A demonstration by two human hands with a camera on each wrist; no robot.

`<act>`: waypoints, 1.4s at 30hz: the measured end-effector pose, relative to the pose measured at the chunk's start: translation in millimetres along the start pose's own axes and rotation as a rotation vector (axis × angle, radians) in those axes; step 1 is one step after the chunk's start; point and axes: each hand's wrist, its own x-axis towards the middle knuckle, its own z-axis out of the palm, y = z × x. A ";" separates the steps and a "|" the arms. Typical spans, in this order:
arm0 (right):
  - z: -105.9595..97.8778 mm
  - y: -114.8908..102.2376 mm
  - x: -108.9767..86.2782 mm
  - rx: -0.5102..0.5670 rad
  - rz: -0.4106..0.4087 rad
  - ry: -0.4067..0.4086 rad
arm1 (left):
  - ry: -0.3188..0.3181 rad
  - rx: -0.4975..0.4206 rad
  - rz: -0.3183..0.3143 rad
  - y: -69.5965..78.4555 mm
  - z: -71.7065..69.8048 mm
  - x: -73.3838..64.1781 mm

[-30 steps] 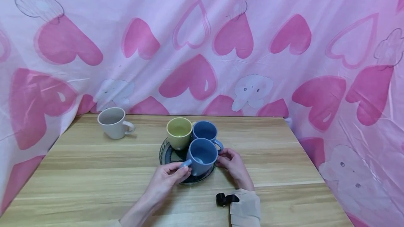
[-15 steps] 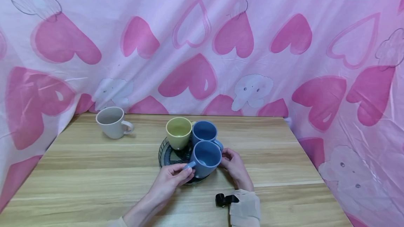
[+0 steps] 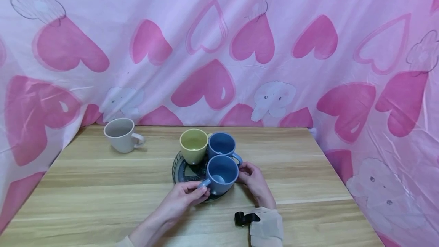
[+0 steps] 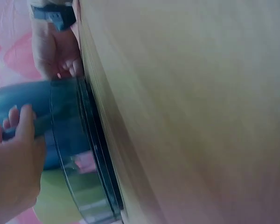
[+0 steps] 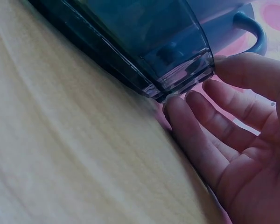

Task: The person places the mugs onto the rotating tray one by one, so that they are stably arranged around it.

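Observation:
My left hand (image 3: 183,199) pinches the handle of the front blue mug (image 3: 223,178), which stands low inside a round clear-walled glass dish (image 3: 177,174). Whether its base fully touches the dish is hidden. Behind it, in the same dish, are a second blue mug (image 3: 222,144) and a yellow-green mug (image 3: 193,151), close together. My right hand (image 3: 255,184) holds the dish's right edge. In the right wrist view, one digit touches the upper rim of the glass dish (image 5: 186,77) and other fingertips lie at its lower edge. The left wrist view shows my left hand (image 4: 14,177) beside the dish wall.
A grey-white mug (image 3: 121,136) stands apart at the back left of the wooden table (image 3: 113,193), handle to the right. A pink heart-patterned cloth (image 3: 205,29) hangs behind and at both sides. A black device (image 3: 245,218) sits at my right wrist.
The front blue mug has shifted slightly right and towards me, then a touch back left, sitting lower in view. My left hand moved with it; my right hand stays at the dish edge.

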 end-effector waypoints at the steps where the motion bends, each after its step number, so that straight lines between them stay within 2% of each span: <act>1: -0.1 0.7 0.3 0.004 0.002 -0.001 | -0.011 0.009 -0.002 0.6 -1.4 -0.2; 8: 0.2 0.2 -0.3 0.020 0.012 -0.010 | -0.072 0.023 0.012 1.3 -12.3 0.2; 13: 0.5 -1.1 -0.7 0.014 0.025 -0.007 | -0.077 0.037 0.008 2.1 -14.5 0.3; 20: 0.3 -1.9 -1.8 0.012 0.016 -0.001 | -0.070 0.058 -0.040 5.3 -10.3 2.7; 26: 0.6 -2.7 -1.5 0.005 0.010 -0.004 | -0.070 0.082 -0.051 7.0 -9.8 3.9; 37: 1.9 -2.0 -1.3 -0.003 0.007 -0.001 | -0.141 0.151 -0.041 12.9 -14.7 5.1; 42: 1.4 -2.3 -2.2 0.000 0.009 0.003 | -0.176 0.216 -0.045 14.9 -18.7 6.3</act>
